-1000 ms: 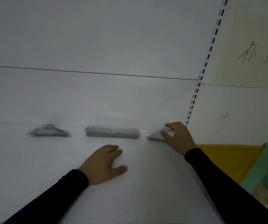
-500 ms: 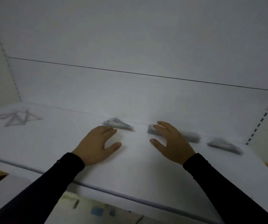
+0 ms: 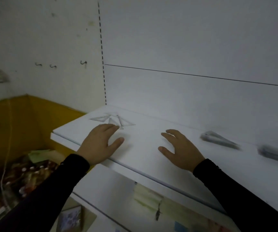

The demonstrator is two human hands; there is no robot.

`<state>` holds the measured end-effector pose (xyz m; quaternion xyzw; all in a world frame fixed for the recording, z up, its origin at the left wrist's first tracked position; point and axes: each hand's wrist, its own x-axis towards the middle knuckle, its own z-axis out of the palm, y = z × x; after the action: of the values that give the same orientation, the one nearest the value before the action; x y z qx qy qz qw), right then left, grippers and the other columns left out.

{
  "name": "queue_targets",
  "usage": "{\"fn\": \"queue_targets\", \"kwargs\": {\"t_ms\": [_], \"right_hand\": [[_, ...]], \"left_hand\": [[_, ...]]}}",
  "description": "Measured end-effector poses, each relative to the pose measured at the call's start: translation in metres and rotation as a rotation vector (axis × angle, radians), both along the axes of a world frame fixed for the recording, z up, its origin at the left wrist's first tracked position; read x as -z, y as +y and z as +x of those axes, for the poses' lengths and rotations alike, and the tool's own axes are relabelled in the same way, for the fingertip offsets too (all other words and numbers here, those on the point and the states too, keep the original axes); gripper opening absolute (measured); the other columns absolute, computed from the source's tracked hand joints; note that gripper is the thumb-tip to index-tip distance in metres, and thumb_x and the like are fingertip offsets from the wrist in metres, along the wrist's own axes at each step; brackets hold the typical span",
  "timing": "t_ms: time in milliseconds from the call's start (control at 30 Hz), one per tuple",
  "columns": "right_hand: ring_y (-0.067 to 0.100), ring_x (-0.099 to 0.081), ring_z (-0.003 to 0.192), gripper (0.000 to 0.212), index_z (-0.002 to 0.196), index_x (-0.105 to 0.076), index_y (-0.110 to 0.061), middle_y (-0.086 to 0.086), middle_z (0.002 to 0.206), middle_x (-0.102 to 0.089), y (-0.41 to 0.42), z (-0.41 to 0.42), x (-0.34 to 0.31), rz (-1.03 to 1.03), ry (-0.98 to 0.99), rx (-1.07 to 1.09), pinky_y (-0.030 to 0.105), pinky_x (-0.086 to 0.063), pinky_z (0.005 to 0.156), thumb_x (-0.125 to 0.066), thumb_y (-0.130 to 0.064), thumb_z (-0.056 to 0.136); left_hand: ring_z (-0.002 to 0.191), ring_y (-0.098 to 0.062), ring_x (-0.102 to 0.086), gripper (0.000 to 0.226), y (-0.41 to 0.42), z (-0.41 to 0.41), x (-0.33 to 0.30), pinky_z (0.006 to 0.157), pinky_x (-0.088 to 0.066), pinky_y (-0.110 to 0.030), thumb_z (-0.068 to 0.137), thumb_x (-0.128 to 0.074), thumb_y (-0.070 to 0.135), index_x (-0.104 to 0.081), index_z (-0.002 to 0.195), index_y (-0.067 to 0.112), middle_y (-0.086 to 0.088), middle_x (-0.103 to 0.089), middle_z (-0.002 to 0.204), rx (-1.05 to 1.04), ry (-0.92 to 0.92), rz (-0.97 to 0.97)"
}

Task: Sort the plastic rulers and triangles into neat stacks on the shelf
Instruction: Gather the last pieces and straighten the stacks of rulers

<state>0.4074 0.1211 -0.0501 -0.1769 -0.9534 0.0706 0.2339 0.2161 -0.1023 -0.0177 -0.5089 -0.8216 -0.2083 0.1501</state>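
Loose clear triangles (image 3: 112,120) scattered flat at far left of shelf (image 3: 151,158); triangle stack (image 3: 218,141) and blurred ruler stack (image 3: 277,154) further right. Left hand (image 3: 99,144) flat, fingers straight, fingertips just touching nearest triangle. Right hand (image 3: 180,149) relaxed, holding nothing. Best done: slide triangles together, square edges, then lift as one.

I am wearing long black sleeves on both arms, each one ending snug at the wrist. My left hand (image 3: 99,144) and right hand (image 3: 181,151) are showing bare, with no gloves or rings.
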Motion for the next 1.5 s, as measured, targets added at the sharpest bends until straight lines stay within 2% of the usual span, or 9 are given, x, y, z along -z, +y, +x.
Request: {"fn": "queue_targets", "kwargs": {"t_ms": [300, 467, 567, 700, 800, 967, 1100, 1300, 1500], "right_hand": [[0.016, -0.035, 0.134, 0.057, 0.139, -0.042, -0.019, 0.002, 0.147, -0.036, -0.006, -0.155, -0.001, -0.055, -0.106, -0.181, 0.025, -0.026, 0.11, -0.048, -0.05, 0.091], [0.02, -0.047, 0.122, 0.059, 0.129, -0.055, -0.013, 0.005, 0.133, -0.05, 0.006, -0.229, -0.003, -0.112, -0.173, -0.304, 0.03, -0.038, 0.104, -0.046, -0.055, 0.088], [0.022, -0.053, 0.114, 0.049, 0.117, -0.065, -0.01, 0.007, 0.122, -0.059, 0.013, -0.261, 0.0, -0.075, -0.244, -0.377, 0.03, -0.041, 0.099, -0.049, -0.046, 0.088], [0.021, -0.057, 0.109, 0.063, 0.11, -0.068, -0.01, 0.007, 0.116, -0.063, 0.011, -0.286, 0.003, -0.072, -0.235, -0.367, 0.031, -0.044, 0.097, -0.035, -0.056, 0.083], [0.021, -0.056, 0.108, 0.061, 0.11, -0.068, -0.009, 0.006, 0.115, -0.062, 0.004, -0.303, 0.0, -0.075, -0.257, -0.305, 0.028, -0.042, 0.096, -0.036, -0.055, 0.085], [0.019, -0.054, 0.103, 0.044, 0.1, -0.066, -0.009, 0.003, 0.113, -0.059, -0.016, -0.327, 0.003, -0.044, -0.275, -0.216, 0.027, -0.041, 0.092, -0.043, -0.046, 0.092], [0.018, -0.055, 0.093, 0.044, 0.087, -0.063, -0.011, 0.003, 0.103, -0.058, -0.048, -0.339, 0.003, -0.062, -0.249, -0.132, 0.033, -0.043, 0.089, -0.037, -0.046, 0.091], [0.019, -0.051, 0.091, 0.032, 0.108, -0.068, -0.014, 0.006, 0.1, -0.054, -0.085, -0.344, 0.0, -0.075, -0.243, -0.1, 0.02, -0.031, 0.079, -0.045, -0.024, 0.089], [0.009, -0.052, 0.103, 0.041, 0.117, -0.065, -0.019, -0.001, 0.112, -0.056, -0.092, -0.339, 0.001, -0.148, -0.191, -0.037, 0.015, -0.035, 0.094, -0.057, -0.043, 0.085]], "left_hand": [[0.133, -0.019, -0.037, 0.093, -0.008, -0.111, 0.02, 0.112, -0.025, -0.033, 0.073, -0.011, 0.075, -0.044, 0.139, 0.019, -0.002, -0.044, 0.144, -0.159, -0.035, -0.127], [0.132, -0.02, -0.039, 0.094, 0.012, -0.161, 0.02, 0.11, -0.025, -0.029, 0.073, -0.005, 0.07, -0.044, 0.139, 0.017, -0.004, -0.044, 0.144, -0.163, -0.011, -0.211], [0.132, -0.019, -0.038, 0.084, 0.024, -0.184, 0.017, 0.109, -0.024, -0.025, 0.079, -0.01, 0.065, -0.044, 0.14, 0.017, -0.003, -0.043, 0.145, -0.134, -0.033, -0.239], [0.123, -0.024, -0.051, 0.07, 0.035, -0.21, 0.026, 0.106, -0.034, -0.028, 0.086, -0.021, 0.056, -0.059, 0.126, 0.012, -0.009, -0.056, 0.132, -0.01, -0.033, -0.255], [0.129, -0.016, -0.044, 0.07, 0.029, -0.239, 0.029, 0.11, -0.031, -0.024, 0.085, -0.017, 0.059, -0.056, 0.13, 0.02, 0.0, -0.05, 0.139, 0.011, -0.118, -0.304], [0.095, -0.011, -0.057, 0.056, 0.009, -0.295, 0.033, 0.085, -0.047, -0.029, 0.088, -0.027, 0.06, -0.062, 0.113, 0.024, 0.009, -0.057, 0.113, 0.05, -0.18, -0.234], [0.07, 0.0, -0.045, 0.034, -0.007, -0.326, 0.033, 0.062, -0.031, -0.013, 0.094, -0.044, 0.047, -0.059, 0.117, 0.026, 0.009, -0.053, 0.111, 0.104, -0.179, -0.217], [0.106, -0.014, -0.048, 0.055, -0.006, -0.343, 0.03, 0.089, -0.04, -0.026, 0.09, -0.043, 0.06, -0.042, 0.136, 0.03, 0.006, -0.041, 0.135, 0.214, -0.282, -0.334], [0.126, -0.018, -0.042, 0.061, -0.008, -0.35, 0.028, 0.103, -0.035, -0.032, 0.088, -0.046, 0.062, -0.041, 0.138, 0.029, 0.001, -0.04, 0.142, 0.269, -0.297, -0.391]]}}
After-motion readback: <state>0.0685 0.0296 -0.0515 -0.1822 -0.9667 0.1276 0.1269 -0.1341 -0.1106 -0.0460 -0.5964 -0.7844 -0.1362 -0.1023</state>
